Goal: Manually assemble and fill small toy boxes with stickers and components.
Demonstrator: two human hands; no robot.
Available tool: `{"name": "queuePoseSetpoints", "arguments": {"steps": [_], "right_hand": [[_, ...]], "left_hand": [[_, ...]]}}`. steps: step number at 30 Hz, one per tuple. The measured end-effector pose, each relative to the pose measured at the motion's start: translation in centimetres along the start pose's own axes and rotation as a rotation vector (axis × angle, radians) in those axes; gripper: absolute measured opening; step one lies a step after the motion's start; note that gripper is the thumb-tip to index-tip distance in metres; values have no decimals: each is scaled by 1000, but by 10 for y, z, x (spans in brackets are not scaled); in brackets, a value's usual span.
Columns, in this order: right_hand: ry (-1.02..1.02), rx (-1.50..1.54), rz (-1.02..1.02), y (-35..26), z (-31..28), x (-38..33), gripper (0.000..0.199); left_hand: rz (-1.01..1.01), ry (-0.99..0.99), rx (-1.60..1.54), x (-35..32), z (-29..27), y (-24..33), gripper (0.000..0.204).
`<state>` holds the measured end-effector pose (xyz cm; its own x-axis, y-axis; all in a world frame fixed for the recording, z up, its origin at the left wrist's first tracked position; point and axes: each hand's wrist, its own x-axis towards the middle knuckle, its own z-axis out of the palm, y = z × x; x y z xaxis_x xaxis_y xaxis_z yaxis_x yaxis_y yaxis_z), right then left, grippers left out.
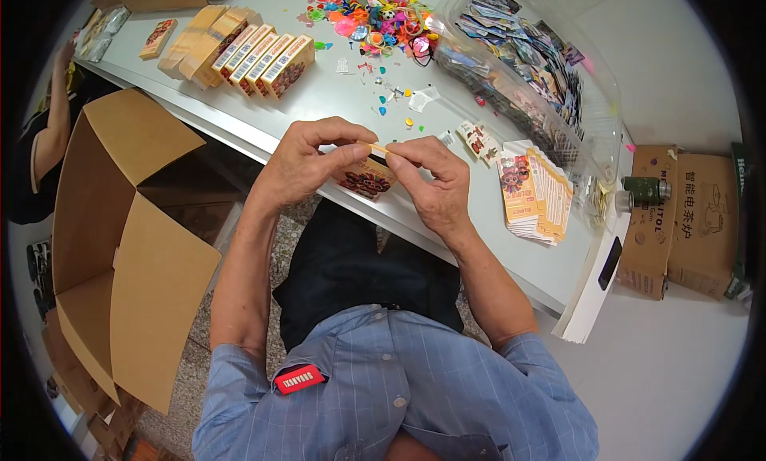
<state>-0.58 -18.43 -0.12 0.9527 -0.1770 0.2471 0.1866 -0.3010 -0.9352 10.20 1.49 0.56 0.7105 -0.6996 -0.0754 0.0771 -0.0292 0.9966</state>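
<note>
Both my hands meet at the near edge of the white table around a small printed carton [365, 182], orange-white with dark red figures on its face. My left hand [307, 159] closes on its upper left end, with finger and thumb pinching the narrow top flap. From the other side my right hand [431, 182] pinches the flap's right end. A dark gap shows under the flap, and the carton's inside is hidden. Beyond my right hand lies a fanned stack of flat carton blanks [533, 194], with a small printed sachet [479, 142] beside it.
Finished-looking cartons [275, 62] stand in a row at the far left. Colourful small toys [375, 22] are heaped at the back. A clear plastic bin [550, 114] holds many packets. A large open cardboard box [163, 281] stands left, near another person's arm [56, 114].
</note>
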Motion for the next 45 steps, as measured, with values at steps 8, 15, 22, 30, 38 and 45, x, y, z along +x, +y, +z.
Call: {"name": "queuePoseSetpoints", "arguments": {"steps": [8, 15, 22, 30, 38, 45], "right_hand": [[-36, -114, -258, 24, -4, -10, 28], [-21, -176, -284, 29, 1, -15, 34], [103, 93, 19, 33, 9, -12, 22], [55, 423, 272, 36, 58, 43, 54], [-91, 814, 170, 45, 124, 95, 51], [-29, -43, -176, 14, 60, 26, 50]], "left_hand": [[176, -19, 19, -2, 2, -14, 17], [145, -21, 7, -4, 1, -17, 19], [71, 287, 192, -21, 24, -27, 33], [344, 868, 681, -8, 3, -19, 17], [438, 944, 739, 21, -6, -41, 27], [452, 979, 667, -22, 1, -57, 31]]}}
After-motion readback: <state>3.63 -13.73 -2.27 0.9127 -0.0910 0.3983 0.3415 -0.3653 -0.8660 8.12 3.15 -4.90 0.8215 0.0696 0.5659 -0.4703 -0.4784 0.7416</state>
